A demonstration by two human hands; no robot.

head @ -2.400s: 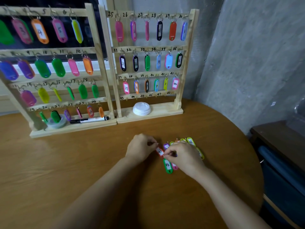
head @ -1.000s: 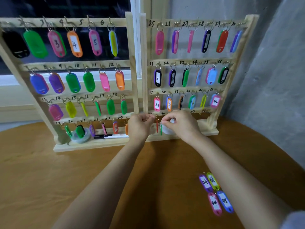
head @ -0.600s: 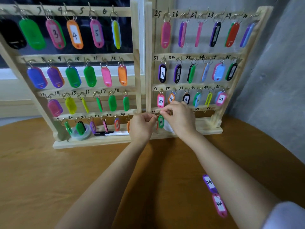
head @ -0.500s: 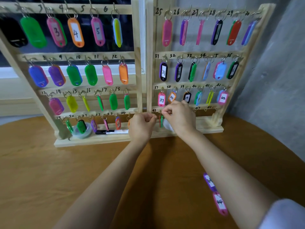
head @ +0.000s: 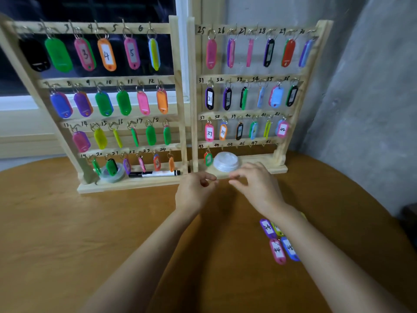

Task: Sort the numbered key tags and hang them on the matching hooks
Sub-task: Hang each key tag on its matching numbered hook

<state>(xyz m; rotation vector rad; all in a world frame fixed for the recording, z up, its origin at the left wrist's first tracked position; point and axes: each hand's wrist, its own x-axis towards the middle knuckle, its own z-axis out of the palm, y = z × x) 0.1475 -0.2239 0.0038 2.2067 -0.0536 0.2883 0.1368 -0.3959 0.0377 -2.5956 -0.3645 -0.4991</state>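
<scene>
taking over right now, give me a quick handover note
Left hand and right hand: both empty, fingers relaxed, over the table before the right rack.
Done: left rack full; right rack filled through 42, green tag on hook 43.
Left: hooks 44 to 48 are bare. Purple tag and pink tag, both reading 44, plus a blue tag and a yellow tag, lie by the right forearm.

Pale bare wood, matt and lightly grained, in the hook racks [head: 179, 91]. Glossy smooth coloured plastic in the key tags [head: 58, 54], white paper labels [head: 106, 55] inside some, shiny metal rings [head: 211, 38] on top. Smooth brown wood-grain table [head: 67, 245] with soft sheen. Rough grey wall [head: 372, 109].
</scene>
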